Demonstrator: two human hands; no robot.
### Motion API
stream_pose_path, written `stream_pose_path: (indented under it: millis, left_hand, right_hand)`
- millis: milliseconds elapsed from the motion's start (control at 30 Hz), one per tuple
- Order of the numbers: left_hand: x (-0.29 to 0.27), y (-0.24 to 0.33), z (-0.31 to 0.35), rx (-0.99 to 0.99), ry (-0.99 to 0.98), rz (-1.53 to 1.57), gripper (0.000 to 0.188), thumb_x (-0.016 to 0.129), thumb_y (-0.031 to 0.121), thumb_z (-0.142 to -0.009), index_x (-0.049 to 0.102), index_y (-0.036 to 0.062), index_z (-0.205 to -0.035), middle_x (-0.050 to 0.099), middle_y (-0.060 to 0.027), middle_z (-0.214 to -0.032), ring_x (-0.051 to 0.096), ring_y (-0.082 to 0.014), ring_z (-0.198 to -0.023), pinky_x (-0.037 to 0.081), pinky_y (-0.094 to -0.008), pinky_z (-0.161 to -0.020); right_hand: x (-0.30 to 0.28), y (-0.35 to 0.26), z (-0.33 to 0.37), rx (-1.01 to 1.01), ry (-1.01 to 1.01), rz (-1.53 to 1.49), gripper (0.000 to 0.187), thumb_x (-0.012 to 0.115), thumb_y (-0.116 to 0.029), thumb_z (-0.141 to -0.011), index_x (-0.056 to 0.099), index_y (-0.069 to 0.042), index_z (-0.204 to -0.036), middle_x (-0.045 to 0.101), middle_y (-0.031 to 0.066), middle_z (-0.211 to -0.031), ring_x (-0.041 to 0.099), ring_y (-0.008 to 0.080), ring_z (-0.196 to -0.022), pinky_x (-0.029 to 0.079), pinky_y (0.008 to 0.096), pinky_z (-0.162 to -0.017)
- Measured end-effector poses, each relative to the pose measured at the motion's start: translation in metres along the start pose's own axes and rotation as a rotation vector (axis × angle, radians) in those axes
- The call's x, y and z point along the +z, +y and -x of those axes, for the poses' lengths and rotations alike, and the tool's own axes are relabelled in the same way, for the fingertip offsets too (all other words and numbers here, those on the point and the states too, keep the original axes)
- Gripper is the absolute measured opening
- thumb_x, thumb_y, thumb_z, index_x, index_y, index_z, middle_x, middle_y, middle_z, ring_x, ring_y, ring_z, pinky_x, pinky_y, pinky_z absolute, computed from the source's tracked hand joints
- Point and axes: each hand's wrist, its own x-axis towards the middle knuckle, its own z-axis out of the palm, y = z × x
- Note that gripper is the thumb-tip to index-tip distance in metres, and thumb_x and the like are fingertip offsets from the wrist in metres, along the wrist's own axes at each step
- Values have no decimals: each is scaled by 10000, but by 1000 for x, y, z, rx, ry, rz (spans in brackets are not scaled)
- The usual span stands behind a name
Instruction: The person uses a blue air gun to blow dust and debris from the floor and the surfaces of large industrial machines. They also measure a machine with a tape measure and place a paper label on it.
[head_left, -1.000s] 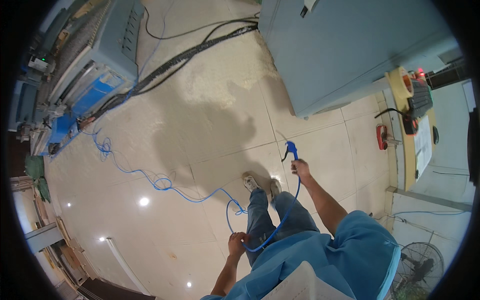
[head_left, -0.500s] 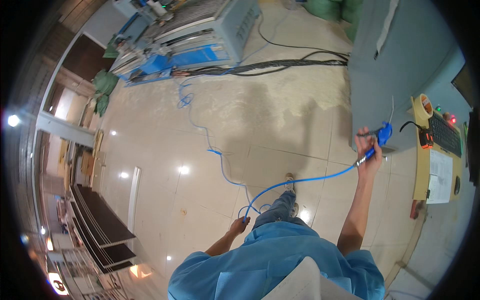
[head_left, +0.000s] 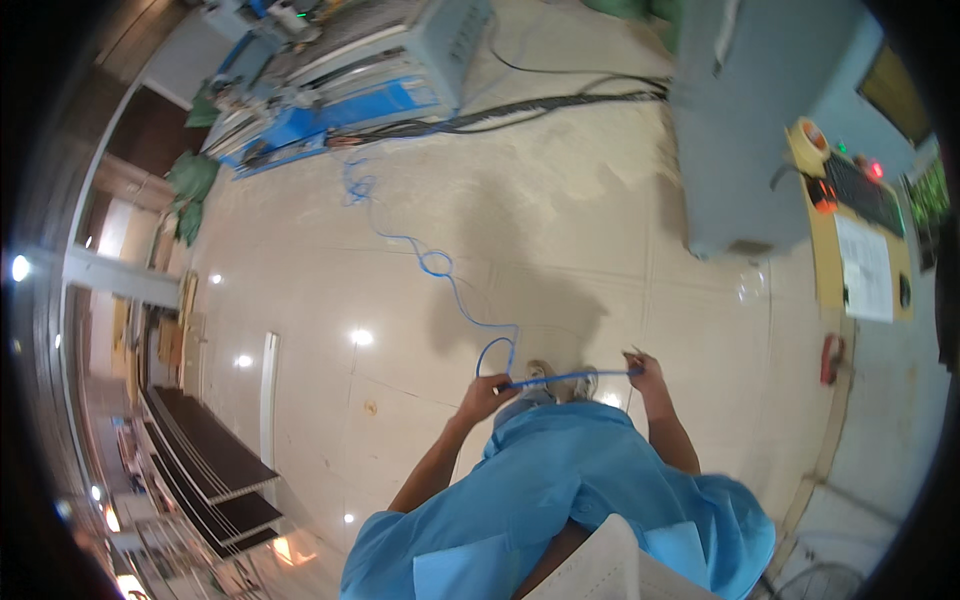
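- Now pulled straight, the blue hose (head_left: 572,377) is gripped by left hand (head_left: 487,396) and right hand (head_left: 648,372).
- Both have been brought closer.
- The blue gun cannot be made out.

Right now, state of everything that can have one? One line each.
Left hand grip: closed on blue hose
Right hand grip: closed on hose; exact hold too small to tell
Blue hose: nearly straight between grips, loosely looped across floor
Black cables: lying across floor
Red indicator light: lit
White paper: lying on yellow desktop
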Motion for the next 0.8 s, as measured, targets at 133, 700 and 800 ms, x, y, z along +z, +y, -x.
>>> stream_pose_path:
  millis: [133,700,800]
  left_hand:
    - [-22,24,-5,-48,-37,158,320,745,298,-865,669,-7,-803,490,-61,-574,395,-114,-560,333,-319,-527]
    - [-83,97,-190,244,154,571,638,653,298,-957,370,16,-1453,540,-156,-1289,546,-204,-1131,464,-374,-948]
    - [-76,157,-255,223,128,644,579,668,272,-947,420,4,-1396,614,-136,-1142,591,-176,-980,494,-348,-831]
  right_hand:
    - [42,52,-11,-183,25,176,66,538,-29,-934,571,11,-894,633,129,-803,644,215,-711,586,343,-686]
    - [386,152,100,-857,-511,995,326,599,-219,-979,461,-64,-1229,660,89,-818,620,162,-612,464,295,-538]
    - [401,168,88,-1028,-502,1165,411,606,-202,-964,414,-51,-1295,655,121,-838,655,237,-674,496,350,-591]
